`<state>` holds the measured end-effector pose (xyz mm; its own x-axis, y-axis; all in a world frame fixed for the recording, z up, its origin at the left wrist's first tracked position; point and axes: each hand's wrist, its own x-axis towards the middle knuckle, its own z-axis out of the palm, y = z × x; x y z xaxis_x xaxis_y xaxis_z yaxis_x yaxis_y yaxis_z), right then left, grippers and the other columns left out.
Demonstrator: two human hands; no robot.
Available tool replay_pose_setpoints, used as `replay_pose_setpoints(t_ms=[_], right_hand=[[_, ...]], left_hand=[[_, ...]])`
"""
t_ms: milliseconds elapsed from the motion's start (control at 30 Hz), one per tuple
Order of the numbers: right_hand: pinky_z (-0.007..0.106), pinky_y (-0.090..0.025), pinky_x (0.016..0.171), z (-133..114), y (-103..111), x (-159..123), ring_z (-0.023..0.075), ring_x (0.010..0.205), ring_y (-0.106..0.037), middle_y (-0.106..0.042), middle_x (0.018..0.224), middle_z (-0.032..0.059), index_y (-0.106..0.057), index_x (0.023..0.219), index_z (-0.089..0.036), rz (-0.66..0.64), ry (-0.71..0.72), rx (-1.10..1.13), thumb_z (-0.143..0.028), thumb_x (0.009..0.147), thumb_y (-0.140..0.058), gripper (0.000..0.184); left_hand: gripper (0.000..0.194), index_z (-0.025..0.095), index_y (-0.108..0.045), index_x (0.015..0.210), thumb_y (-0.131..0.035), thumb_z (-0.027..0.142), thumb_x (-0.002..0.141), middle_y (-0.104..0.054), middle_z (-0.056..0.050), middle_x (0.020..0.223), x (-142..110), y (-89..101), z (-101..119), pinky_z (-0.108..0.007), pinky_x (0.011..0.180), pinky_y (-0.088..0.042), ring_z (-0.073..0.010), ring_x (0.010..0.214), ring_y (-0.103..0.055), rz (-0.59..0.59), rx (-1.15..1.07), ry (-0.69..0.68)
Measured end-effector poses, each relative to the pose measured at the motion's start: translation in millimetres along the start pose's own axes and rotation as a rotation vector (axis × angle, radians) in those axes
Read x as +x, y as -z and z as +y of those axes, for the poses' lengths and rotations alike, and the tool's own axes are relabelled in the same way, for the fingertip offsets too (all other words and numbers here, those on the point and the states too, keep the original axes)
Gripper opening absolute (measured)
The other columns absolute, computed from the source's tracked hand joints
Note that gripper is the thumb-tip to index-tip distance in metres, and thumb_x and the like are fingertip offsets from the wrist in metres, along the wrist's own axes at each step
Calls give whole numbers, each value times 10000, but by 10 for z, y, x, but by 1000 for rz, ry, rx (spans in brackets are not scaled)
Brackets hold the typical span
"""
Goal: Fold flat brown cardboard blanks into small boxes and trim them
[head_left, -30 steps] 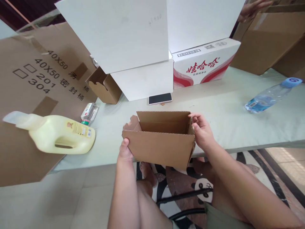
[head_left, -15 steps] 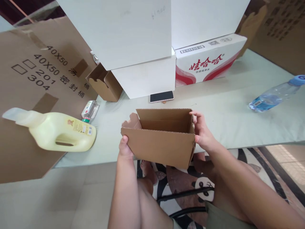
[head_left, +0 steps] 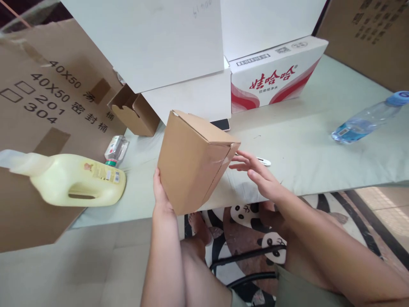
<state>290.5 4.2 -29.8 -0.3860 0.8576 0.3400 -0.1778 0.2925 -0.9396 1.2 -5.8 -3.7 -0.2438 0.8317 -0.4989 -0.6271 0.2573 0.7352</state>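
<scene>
A brown cardboard box (head_left: 188, 166) is tilted up above the table's front edge, with a closed end facing right and its opening out of sight. My left hand (head_left: 163, 194) grips the box at its lower left; the fingers behind it are hidden. Just right of the box, my right hand (head_left: 257, 175) is open with fingers apart, its fingertips close to the box's right edge; whether they touch it I cannot tell. Beyond those fingers a small white utility knife (head_left: 263, 161) lies on the table, partly covered.
White cartons (head_left: 188, 96) stand at the back beside a red-and-white water carton (head_left: 271, 81). A phone (head_left: 221, 124) lies partly hidden behind the box. On the left are a yellow detergent jug (head_left: 60, 179), a clear bottle (head_left: 116, 149) and another small cardboard box (head_left: 137, 113). A water bottle (head_left: 367, 121) lies right.
The box has been tipped and turned, so its opening no longer shows. My right hand has let go of its right end and opened. The white knife has come into view.
</scene>
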Motion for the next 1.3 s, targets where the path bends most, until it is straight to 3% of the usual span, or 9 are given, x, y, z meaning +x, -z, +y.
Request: replay_pose_setpoints(t_ms=[167, 333, 433, 567, 667, 800, 1067, 1300], right_hand=[[513, -495, 1029, 47, -37, 36, 282, 1255, -567, -535, 1443, 104, -420, 1424, -319, -3, 15, -26, -580, 967, -452, 528], [478, -525, 989, 132, -13, 42, 248, 1118, -636, -511, 1446, 120, -330, 1466, -328, 172, -28, -73, -593, 929, -518, 628], [462, -526, 969, 155, 13, 36, 236, 1112, -640, -503, 1447, 115, -374, 1435, -336, 264, -27, -146, -491, 929, -561, 561], [469, -513, 954, 153, -28, 17, 271, 1196, -585, -544, 1399, 115, -450, 1393, -308, 266, -6, -271, -344, 898, -580, 513], [474, -526, 923, 156, -112, 2, 267, 1155, -584, -511, 1425, 121, -369, 1453, -303, 202, -18, -262, -329, 873, -580, 618], [461, -535, 904, 173, -186, 2, 237, 1088, -591, -533, 1358, 104, -249, 1493, -314, 170, -29, -176, -315, 867, -568, 703], [434, -554, 922, 175, -107, 22, 206, 984, -639, -536, 1274, 103, -261, 1456, -308, 253, -118, -9, -374, 853, -638, 713], [421, -572, 882, 167, -93, 48, 218, 970, -684, -524, 1320, 111, -218, 1440, -351, 302, -224, 95, -434, 878, -606, 688]], left_hand=[[531, 192, -684, 1074, -533, 635, 824, -751, -96, 873, 16, -39, -36, -402, 677, -585, -268, 726, -699, -17, 19, -3], [532, 212, -680, 1055, -567, 659, 790, -744, -80, 854, 24, -91, -53, -405, 700, -578, -267, 741, -700, -1, 95, -57], [524, 214, -683, 1051, -610, 642, 755, -747, -55, 866, 42, -137, -94, -355, 652, -557, -234, 716, -685, 32, 74, -144], [512, 216, -698, 1021, -637, 614, 706, -746, -26, 895, 41, -236, -186, -323, 643, -533, -223, 779, -672, 68, -70, -404], [478, 228, -702, 1022, -623, 586, 715, -742, -15, 953, 18, -313, -238, -304, 712, -522, -222, 883, -661, 58, -135, -596], [456, 215, -705, 964, -619, 582, 708, -739, -23, 905, 2, -348, -283, -294, 726, -505, -216, 854, -643, 56, -123, -568], [485, 224, -706, 1007, -672, 589, 690, -724, -47, 986, 75, -233, -445, -322, 832, -525, -248, 991, -658, -4, 32, -510], [462, 225, -692, 1088, -646, 546, 759, -739, -66, 1054, 86, -294, -580, -349, 875, -539, -266, 1061, -671, -35, 38, -385]])
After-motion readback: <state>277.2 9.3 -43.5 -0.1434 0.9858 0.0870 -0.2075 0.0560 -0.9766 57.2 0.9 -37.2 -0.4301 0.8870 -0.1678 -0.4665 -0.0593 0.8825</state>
